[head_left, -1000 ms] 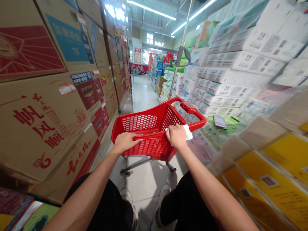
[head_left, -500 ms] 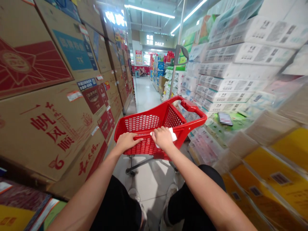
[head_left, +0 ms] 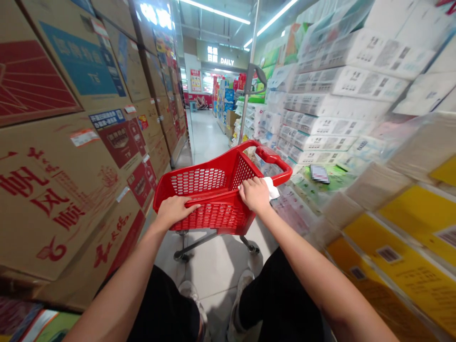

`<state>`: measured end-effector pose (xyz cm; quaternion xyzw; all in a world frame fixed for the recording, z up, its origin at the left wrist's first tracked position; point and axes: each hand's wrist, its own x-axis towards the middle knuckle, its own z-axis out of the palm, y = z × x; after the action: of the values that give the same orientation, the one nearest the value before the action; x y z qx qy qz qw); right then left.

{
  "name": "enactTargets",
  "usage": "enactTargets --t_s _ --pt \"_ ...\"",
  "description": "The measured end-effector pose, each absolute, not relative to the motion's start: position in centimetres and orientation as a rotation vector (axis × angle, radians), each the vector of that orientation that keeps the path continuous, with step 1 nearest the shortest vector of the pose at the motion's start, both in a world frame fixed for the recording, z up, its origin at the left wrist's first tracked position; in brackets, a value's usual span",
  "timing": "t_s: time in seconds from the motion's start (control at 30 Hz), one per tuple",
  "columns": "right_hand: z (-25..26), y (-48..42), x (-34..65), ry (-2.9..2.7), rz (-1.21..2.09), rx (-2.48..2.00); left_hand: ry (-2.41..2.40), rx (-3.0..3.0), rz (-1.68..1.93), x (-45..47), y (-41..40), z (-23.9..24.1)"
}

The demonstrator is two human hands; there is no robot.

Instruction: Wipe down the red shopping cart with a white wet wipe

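Observation:
A red plastic shopping cart point(head_left: 210, 183) with a perforated basket stands in a narrow aisle in front of me. My left hand point(head_left: 173, 210) is wrapped over the near rim of the cart at its left side. My right hand point(head_left: 254, 194) grips the near rim at the right side and also pinches a small white paper point(head_left: 272, 188) against it. The basket looks empty from here. The cart's red handle point(head_left: 272, 159) arches on the far right side. My legs in black shorts and light shoes show below.
Stacked brown cardboard boxes point(head_left: 67, 156) with red print wall the left side. Wrapped tissue packs point(head_left: 338, 104) and yellow boxes point(head_left: 402, 237) crowd the right. A grey metal pole point(head_left: 249, 80) rises beyond the cart. The pale floor aisle point(head_left: 204, 137) runs ahead toward further shelves.
My right hand slid along the cart's rim toward the left, then back to the right corner. The cart and view shifted slightly left in the aisle.

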<state>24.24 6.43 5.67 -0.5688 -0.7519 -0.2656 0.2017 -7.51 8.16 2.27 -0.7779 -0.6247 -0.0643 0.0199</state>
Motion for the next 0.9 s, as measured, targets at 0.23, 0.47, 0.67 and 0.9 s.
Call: enactTargets --t_s 0.23,0.47,0.67,0.9 --pt "3.2 6.1 16.4 -2.154 -0.552 -1.572 -1.923 -2.412 -0.212 -6.7 8.0 2.2" --pt "3.8 5.9 16.4 -2.284 -0.520 -1.487 -1.989 -2.376 -0.182 -8.4 7.7 2.4" --pt "6.0 6.0 22.8 -2.255 -0.668 -1.478 -1.933 -2.396 -0.183 -9.0 7.3 2.3" --pt "6.3 5.7 24.9 -2.064 -0.746 -1.625 -1.937 -2.376 -0.204 -7.5 7.1 2.0"
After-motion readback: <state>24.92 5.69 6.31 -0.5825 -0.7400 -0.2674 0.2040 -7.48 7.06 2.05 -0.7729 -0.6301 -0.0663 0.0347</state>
